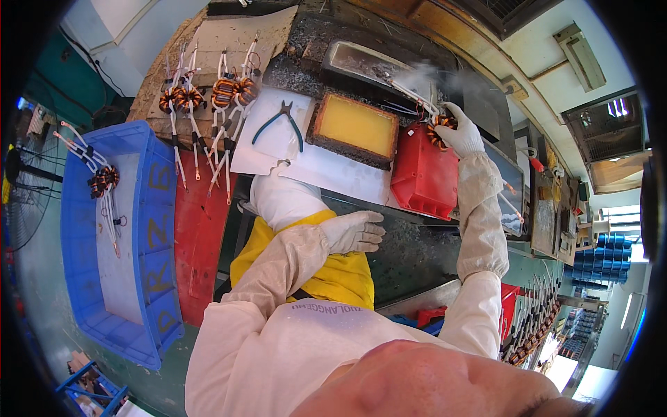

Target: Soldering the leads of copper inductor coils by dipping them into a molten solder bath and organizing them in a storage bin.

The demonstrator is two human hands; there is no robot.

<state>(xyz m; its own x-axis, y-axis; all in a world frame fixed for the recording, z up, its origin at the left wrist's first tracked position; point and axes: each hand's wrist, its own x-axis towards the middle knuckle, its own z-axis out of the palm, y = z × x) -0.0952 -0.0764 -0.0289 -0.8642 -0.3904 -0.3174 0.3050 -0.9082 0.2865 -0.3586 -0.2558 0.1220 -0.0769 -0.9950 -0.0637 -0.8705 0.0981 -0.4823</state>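
My gloved right hand (pixel 462 132) is closed around a ring-shaped coil (pixel 442 131) wound with copper wire, at the far right of the bench. White-sleeved leads (pixel 411 95) run from that coil toward a metal trough (pixel 347 54), where smoke rises. Right below the coil is a red plastic bin (pixel 425 174). My gloved left hand (pixel 353 233) rests over my lap in front of the bench, fingers stretched out, holding nothing. A dark-framed tray of yellow material (pixel 356 126) and cutting pliers (pixel 299 132) with dark teal handles lie on the white sheet (pixel 333 177).
Several coils with white leads (pixel 224 92) lie at the bench's left end. Further left, a blue crate (pixel 156 243) contains another coil (pixel 103 182). Beside it is a red board (pixel 198 236). More coils (pixel 531 326) stand in rows at my right.
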